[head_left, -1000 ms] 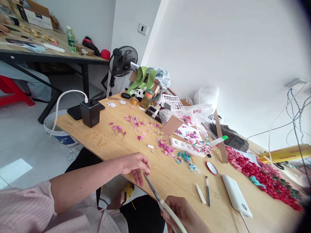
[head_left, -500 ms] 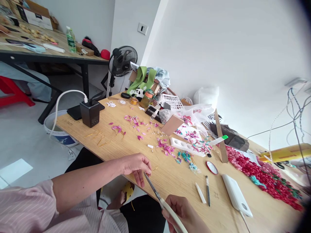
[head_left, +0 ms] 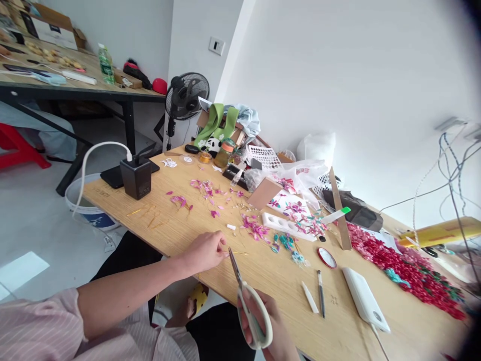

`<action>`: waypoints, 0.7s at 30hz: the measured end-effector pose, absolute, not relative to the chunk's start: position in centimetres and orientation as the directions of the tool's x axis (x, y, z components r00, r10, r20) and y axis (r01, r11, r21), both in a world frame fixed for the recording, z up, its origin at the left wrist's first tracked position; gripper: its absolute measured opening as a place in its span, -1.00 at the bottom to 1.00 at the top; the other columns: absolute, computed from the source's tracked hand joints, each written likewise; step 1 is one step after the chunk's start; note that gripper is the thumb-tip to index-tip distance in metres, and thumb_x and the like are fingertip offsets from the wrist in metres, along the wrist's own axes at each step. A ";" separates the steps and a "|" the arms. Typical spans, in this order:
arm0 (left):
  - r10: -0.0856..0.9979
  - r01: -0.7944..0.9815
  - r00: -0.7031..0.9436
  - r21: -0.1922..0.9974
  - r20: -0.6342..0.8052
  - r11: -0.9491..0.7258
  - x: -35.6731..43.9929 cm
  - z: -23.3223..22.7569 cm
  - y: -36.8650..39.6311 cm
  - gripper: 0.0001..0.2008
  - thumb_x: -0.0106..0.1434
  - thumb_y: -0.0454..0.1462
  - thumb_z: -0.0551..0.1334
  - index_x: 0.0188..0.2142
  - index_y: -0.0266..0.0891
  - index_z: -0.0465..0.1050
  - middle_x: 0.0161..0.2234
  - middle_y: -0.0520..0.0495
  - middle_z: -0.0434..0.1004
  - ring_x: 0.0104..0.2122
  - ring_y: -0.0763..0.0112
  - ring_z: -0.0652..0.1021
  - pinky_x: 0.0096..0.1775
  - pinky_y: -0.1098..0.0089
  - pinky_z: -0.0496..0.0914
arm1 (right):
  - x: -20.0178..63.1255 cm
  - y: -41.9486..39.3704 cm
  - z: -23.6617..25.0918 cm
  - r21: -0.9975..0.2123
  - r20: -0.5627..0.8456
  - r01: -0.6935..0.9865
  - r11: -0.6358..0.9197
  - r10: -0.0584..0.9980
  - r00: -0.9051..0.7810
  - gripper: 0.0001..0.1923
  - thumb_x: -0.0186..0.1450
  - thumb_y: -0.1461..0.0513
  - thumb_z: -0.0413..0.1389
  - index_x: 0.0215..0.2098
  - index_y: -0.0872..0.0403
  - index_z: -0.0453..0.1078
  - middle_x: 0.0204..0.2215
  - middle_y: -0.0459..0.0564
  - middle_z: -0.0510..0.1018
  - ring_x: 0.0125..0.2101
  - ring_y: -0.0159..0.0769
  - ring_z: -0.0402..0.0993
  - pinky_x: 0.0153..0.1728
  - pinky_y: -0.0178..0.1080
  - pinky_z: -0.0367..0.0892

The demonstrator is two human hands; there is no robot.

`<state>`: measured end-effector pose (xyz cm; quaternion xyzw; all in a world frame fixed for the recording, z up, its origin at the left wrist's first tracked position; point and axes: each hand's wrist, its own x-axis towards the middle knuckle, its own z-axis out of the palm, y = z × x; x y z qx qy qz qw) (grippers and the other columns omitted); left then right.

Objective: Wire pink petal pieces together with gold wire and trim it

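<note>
My left hand is closed in a pinch above the table's front edge. From its fingertips a thin gold wire sticks out to the right. In my right hand is a pair of scissors with cream handles, my fingers through the loops. The blades point up and away, look nearly closed, and their tips are beside the gold wire at my left fingertips; whether they touch it I cannot tell. Beyond my hands lie pink-purple petal pieces and teal pieces. More gold wires lie at the left.
A black charger block with a white cable stands on the left table corner. To the right are a white glue-like tube, a pen, a white power bank and red flower strands. A white palette lies behind.
My left hand has risen slightly and pinched its fingers together. The scissors have turned more upright, showing both handle loops, and their tips have moved up and slightly right.
</note>
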<state>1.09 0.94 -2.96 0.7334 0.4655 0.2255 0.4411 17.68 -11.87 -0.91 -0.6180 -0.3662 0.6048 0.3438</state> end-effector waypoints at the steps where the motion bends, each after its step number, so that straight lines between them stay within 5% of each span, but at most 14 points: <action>1: 0.888 0.500 0.457 0.840 -0.052 -0.208 1.1 -3.1 0.9 -0.87 0.15 -0.25 0.25 -0.29 -0.23 0.45 -0.37 -0.09 0.59 -0.34 0.27 0.56 -0.30 0.40 0.34 | 17.4 -11.8 -1.0 -0.872 -0.490 0.017 -0.490 0.872 0.006 -0.41 0.14 -0.23 0.13 -0.49 0.15 0.32 -0.73 -0.17 0.33 -0.79 -0.57 0.20 -0.77 -0.48 -0.02; 21: 0.835 0.613 0.539 0.630 0.107 -0.477 1.3 -3.7 0.4 -0.84 0.18 -0.40 0.10 -0.47 -0.22 0.40 -0.47 -0.14 0.51 -0.42 0.23 0.51 -0.36 0.36 0.23 | 15.8 -11.3 -2.3 -0.863 -0.504 -0.072 -0.500 0.862 0.056 -0.40 0.09 -0.23 0.17 -0.54 0.16 0.36 -0.80 -0.16 0.31 -0.85 -0.56 0.13 -0.81 -0.46 0.00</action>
